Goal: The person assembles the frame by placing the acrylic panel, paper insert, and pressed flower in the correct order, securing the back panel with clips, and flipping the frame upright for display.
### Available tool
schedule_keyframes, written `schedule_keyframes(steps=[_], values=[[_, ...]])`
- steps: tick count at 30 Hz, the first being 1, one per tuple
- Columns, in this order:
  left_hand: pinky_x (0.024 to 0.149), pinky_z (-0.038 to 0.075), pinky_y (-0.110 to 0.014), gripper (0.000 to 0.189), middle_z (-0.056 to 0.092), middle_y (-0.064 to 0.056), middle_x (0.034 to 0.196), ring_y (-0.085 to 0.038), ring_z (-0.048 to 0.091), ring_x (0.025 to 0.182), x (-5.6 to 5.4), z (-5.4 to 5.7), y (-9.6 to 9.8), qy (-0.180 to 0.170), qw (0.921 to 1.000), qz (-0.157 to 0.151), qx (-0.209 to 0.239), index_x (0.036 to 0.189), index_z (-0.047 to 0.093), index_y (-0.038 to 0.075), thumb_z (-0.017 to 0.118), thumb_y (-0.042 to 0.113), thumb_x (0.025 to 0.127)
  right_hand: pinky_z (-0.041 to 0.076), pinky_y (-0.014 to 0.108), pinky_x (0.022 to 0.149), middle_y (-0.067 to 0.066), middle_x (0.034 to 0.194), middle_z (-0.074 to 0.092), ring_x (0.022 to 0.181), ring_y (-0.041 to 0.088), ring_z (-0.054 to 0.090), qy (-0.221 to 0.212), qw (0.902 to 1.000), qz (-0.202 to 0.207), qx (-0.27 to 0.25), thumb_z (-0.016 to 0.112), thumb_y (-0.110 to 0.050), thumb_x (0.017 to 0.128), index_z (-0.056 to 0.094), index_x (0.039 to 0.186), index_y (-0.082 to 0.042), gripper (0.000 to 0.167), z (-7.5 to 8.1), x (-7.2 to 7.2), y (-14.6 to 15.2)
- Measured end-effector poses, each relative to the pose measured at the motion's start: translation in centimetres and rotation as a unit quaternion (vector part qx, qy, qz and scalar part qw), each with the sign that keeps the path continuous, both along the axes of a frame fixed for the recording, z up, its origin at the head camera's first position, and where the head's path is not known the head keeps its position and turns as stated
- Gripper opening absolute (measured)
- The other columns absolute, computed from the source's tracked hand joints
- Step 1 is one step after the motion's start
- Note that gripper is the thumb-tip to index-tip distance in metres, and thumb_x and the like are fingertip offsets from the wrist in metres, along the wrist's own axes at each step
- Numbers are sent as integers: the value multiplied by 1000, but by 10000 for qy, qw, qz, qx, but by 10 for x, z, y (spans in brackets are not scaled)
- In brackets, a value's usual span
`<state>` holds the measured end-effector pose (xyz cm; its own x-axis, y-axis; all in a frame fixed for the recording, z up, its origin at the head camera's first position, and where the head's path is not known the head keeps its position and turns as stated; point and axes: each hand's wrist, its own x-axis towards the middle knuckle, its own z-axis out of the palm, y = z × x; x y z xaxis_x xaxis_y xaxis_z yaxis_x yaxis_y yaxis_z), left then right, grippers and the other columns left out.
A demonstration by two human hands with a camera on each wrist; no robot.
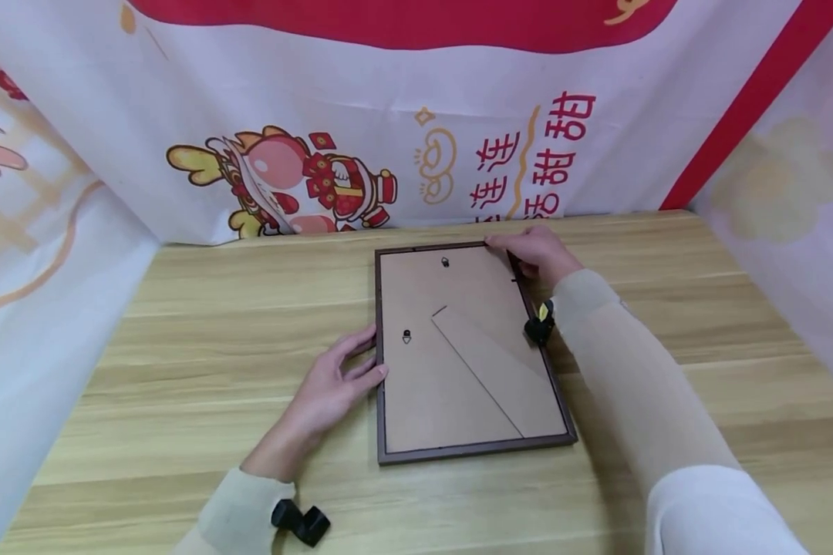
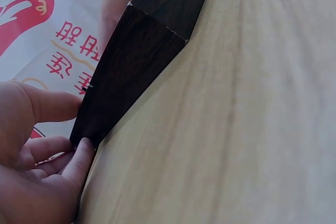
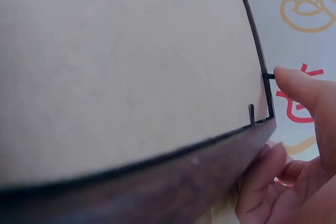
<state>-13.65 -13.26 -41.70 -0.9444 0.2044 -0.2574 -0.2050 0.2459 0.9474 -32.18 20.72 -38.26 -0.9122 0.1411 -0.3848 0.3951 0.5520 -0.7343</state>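
A picture frame [image 1: 477, 447] with a dark wood edge lies back side up on the table, its beige backing board [image 1: 451, 385] showing. My left hand [image 1: 333, 378] holds the frame's left side, thumb at the upper edge and fingers against the side, as the left wrist view also shows. At the far right corner is my right hand [image 1: 541, 254]. In the right wrist view its thumb touches a small dark tab [image 3: 269, 76] on the far edge, while its other fingers curl along the outer side. A second tab [image 3: 252, 114] stands up near that corner.
Two small black hangers, one by the far edge [image 1: 446, 263] and one toward the left [image 1: 406, 337], are fixed to the backing. A stand flap is outlined in the board. The wooden table [image 1: 250, 308] meets a printed cloth [image 1: 361, 85] behind and at both sides.
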Motion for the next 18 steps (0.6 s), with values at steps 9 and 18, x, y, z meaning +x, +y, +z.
schedule_keyframes(steps=[9, 18], values=[[115, 50, -36, 76, 35, -15, 172, -42, 48, 152, 0, 2, 0, 2, 10000, 61, -70, 166, 40, 16, 75, 7, 99, 40, 30, 61, -1, 77, 46, 66, 17, 44, 45, 9996, -245, -151, 79, -40, 96, 47, 83, -14, 44, 3, -4, -10], [115, 50, -36, 75, 34, -13, 172, -42, 48, 153, 0, -1, 3, 34, 10000, 77, -42, 165, 41, 15, 74, 6, 99, 46, 40, 76, 7, 99, 48, 89, 25, 46, 33, 9998, -157, 95, 78, -34, 98, 49, 94, -10, 37, 3, -3, -10]])
